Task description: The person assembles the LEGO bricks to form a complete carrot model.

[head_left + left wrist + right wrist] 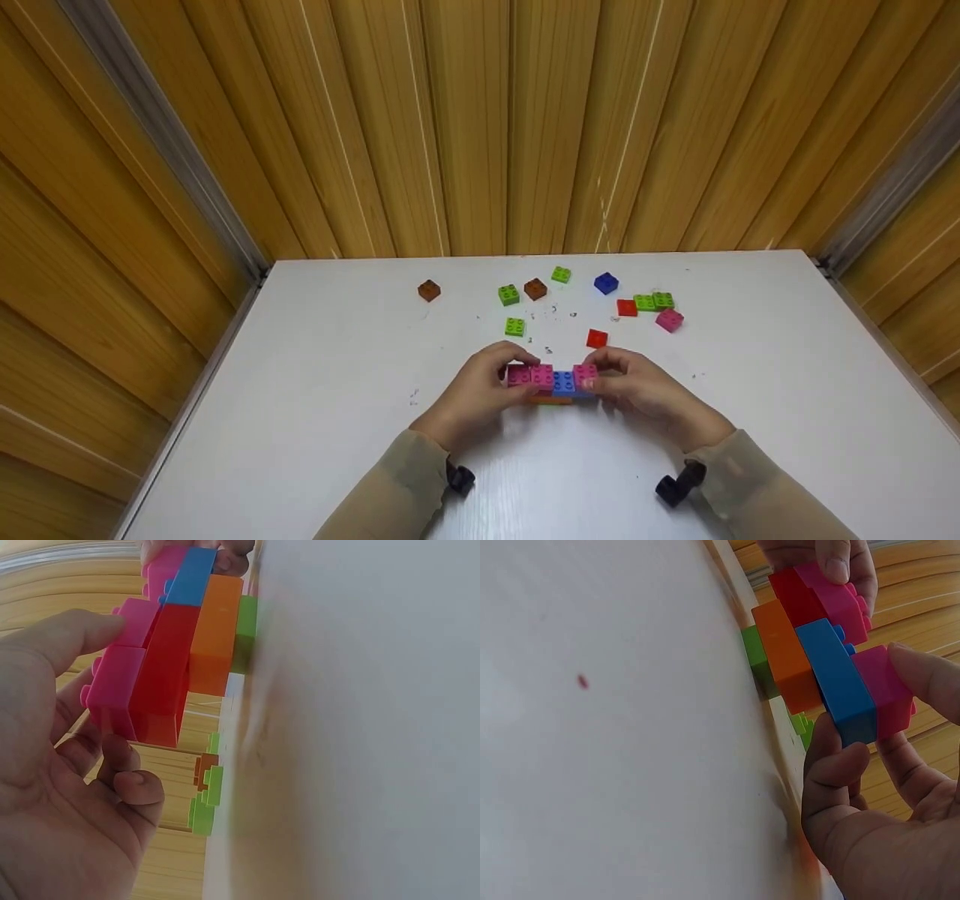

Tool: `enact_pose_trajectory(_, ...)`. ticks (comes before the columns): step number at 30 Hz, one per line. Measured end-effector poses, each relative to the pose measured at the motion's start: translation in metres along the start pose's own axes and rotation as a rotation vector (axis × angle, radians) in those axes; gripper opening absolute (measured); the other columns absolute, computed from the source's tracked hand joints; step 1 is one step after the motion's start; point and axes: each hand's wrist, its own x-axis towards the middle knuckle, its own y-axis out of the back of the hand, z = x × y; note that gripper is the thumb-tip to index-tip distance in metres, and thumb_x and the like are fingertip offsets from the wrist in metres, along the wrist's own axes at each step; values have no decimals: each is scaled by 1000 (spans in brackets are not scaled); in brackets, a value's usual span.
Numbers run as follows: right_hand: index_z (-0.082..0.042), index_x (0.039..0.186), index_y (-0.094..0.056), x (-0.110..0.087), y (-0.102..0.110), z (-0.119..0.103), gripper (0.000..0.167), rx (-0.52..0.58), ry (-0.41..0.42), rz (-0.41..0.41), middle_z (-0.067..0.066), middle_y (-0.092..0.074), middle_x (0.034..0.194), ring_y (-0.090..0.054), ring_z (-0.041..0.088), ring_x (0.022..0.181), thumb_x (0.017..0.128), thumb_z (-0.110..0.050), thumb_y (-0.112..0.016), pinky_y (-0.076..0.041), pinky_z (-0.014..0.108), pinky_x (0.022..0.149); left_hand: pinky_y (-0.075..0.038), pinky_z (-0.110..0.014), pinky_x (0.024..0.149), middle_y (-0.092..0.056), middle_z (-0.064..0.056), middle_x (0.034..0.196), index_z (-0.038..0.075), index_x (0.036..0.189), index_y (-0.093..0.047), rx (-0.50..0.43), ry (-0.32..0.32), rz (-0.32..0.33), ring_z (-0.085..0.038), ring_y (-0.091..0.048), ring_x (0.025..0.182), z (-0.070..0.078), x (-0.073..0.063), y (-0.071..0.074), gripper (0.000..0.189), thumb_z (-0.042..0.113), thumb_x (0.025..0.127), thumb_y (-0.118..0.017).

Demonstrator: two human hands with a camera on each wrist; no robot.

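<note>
Between the two hands stands a stack of toy building bricks. A green brick (244, 641) is lowest, with an orange brick (214, 641) on it. Above that, a red brick (163, 675) and a blue brick (838, 679) lie end to end. Two pink bricks (118, 684) top the red one; another pink brick (883, 686) is on the blue one's outer end. My left hand (480, 382) grips the left end, thumb on the pink bricks. With thumb and fingers, my right hand (649, 394) holds the right-end pink brick, fingertips also touching the blue brick.
Loose bricks lie beyond the hands on the white table (300, 390): brown (429, 290), green (508, 295), dark blue (606, 283), red (597, 338) and pink (670, 320). Wood-patterned walls (472, 127) rise behind and at both sides.
</note>
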Motion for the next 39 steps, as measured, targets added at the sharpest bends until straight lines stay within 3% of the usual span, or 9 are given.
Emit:
enact_pose_trajectory(7,-7,134,-64,0,-1,1,35,11,0,4,-1,-69,118,-61,20,103,105,-21,-79,-54,27,81,-51,-48,123,-71,13,141,35,131,-76,0,42,-21,-15,-61,135,2,-2,2,28,29,105,-84)
enact_pose_trajectory(14,-9,128,-65,0,-2,3,27,69,38,-13,-3,-70,115,-62,17,99,104,-13,-77,-53,26,77,-55,-47,121,-70,7,145,32,134,-74,-9,69,-31,-16,-63,130,2,-2,0,31,30,105,-83)
enact_pose_trajectory(22,-9,128,-66,0,-1,3,28,42,26,-2,-2,-70,117,-62,19,106,104,-16,-78,-55,27,80,-57,-45,117,-66,2,140,35,126,-76,-101,144,35,-21,-57,132,4,-3,-9,24,46,105,-80)
enact_pose_trajectory(29,-7,133,-65,2,-1,0,33,2,5,-4,0,-68,120,-61,20,111,105,-20,-78,-55,27,86,-60,-39,110,-72,1,129,27,124,-73,-204,201,60,-20,-64,123,6,-4,-14,22,37,106,-81)
enact_pose_trajectory(39,-6,133,-65,2,-1,1,36,15,2,-4,1,-68,119,-63,21,102,104,-20,-80,-56,27,80,-60,-38,107,-73,-1,129,22,119,-74,-224,206,70,-21,-65,120,9,-1,-16,16,29,106,-81)
